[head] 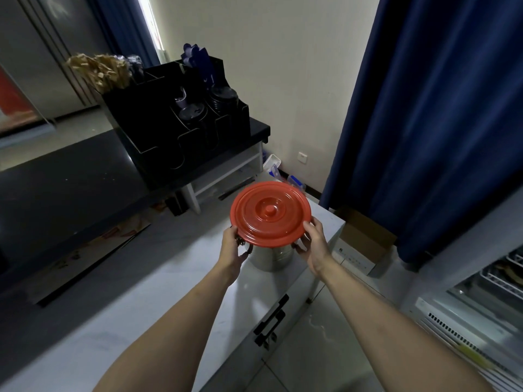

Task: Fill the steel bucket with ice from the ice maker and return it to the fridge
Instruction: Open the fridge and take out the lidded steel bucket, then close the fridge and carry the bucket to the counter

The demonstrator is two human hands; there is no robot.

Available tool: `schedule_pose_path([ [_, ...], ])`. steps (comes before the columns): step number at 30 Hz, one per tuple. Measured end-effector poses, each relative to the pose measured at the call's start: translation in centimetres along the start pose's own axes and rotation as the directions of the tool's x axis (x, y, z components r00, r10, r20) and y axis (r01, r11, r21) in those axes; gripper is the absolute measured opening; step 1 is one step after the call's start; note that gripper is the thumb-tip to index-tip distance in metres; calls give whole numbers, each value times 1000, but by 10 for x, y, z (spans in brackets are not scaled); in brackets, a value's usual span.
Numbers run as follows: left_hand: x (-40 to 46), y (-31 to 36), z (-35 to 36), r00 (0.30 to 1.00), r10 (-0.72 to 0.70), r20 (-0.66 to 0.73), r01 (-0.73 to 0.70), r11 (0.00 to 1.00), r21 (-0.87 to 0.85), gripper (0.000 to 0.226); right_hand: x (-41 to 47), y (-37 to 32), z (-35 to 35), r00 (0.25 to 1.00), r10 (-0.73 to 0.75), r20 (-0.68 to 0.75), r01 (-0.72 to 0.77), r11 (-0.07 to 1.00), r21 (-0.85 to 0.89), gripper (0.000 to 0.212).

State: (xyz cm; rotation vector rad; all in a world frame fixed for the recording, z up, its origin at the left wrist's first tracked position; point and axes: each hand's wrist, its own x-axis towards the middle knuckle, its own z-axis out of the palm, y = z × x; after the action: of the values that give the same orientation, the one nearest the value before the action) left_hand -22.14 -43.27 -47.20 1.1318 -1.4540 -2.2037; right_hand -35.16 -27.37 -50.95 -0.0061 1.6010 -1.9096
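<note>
— Head view first. Holding what?

— Steel bucket [271,257], capped by a red lid [270,213], gripped from both sides. Left hand [233,250] curled round the bucket's left wall just under the lid's rim, near a metal handle lug. Right hand [312,247] opposite, fingers [300,246] bent under the lid's right edge, thumb on top of the rim.

— Resting or lifted?

— Cannot tell; bottom of the bucket close to the pale counter top [175,278], contact hidden by the angle.

— Around the grip?

— Beyond the hands and to their left, a black counter [70,176] carrying a black organiser [169,131] with cups and wooden stirrers. Behind and right of the right hand, a cardboard box [365,236] and a blue curtain [438,123]. Far right, nearer than the hands, a fridge [481,292] showing wire shelves. Below the wrists, black door handles [270,321] on the cabinet front.
</note>
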Motion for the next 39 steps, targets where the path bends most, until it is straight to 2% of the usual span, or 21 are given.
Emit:
schedule_pose_path([
  [3, 3, -4, 0, 1000, -14, -10, 14, 1000, 7, 39, -1, 1, 1, 1000, 3, -6, -3, 1000, -9, 55],
  [8, 7, -6, -3, 1000, -10, -6, 10, 1000, -16, 24, -3, 2, -1, 1000, 7, -9, -7, 1000, 2, 53],
  [12, 7, -3, -2, 1000, 15, 9, -16, 998, 66, 12, -4, 1, -4, 1000, 8, -18, -8, 999, -31, 46],
  [15, 7, 0, -4, 996, 69, -59, -60, 988, 141, 9, -8, -4, -6, 1000, 0, -14, -2, 995, -98, 61],
  [16, 8, 1, -4, 992, 85, -92, -69, 984, 166, 14, -11, -6, -7, 1000, -3, -11, 2, 993, -115, 68],
  [19, 9, 11, -3, 955, 197, -224, -133, 954, 269, 56, -16, -15, -11, 999, -23, -28, 20, 991, -130, 79],
  [20, 8, 17, -2, 929, 258, -265, -166, 930, 327, 62, -19, -20, -13, 999, -34, -42, 28, 990, -141, 78],
  [22, 5, 29, 3, 886, 353, -299, -226, 894, 386, 53, -23, -29, -20, 996, -59, -71, 47, 985, -165, 69],
  [26, -10, 54, 31, 835, 507, -214, -379, 812, 444, 37, -31, -44, -38, 984, -123, -130, 97, 976, -193, 52],
  [29, -20, 60, 63, 824, 556, -113, -450, 762, 465, 29, -42, -59, -54, 965, -178, -191, 141, 972, -190, 37],
  [32, -35, 60, 100, 833, 553, -13, -488, 746, 453, 27, -59, -77, -74, 944, -228, -239, 183, 964, -195, 24],
  [39, -67, 18, 207, 867, 432, 248, -498, 764, 410, 21, -107, -107, -161, 848, -324, -419, 245, 941, -232, 21],
])
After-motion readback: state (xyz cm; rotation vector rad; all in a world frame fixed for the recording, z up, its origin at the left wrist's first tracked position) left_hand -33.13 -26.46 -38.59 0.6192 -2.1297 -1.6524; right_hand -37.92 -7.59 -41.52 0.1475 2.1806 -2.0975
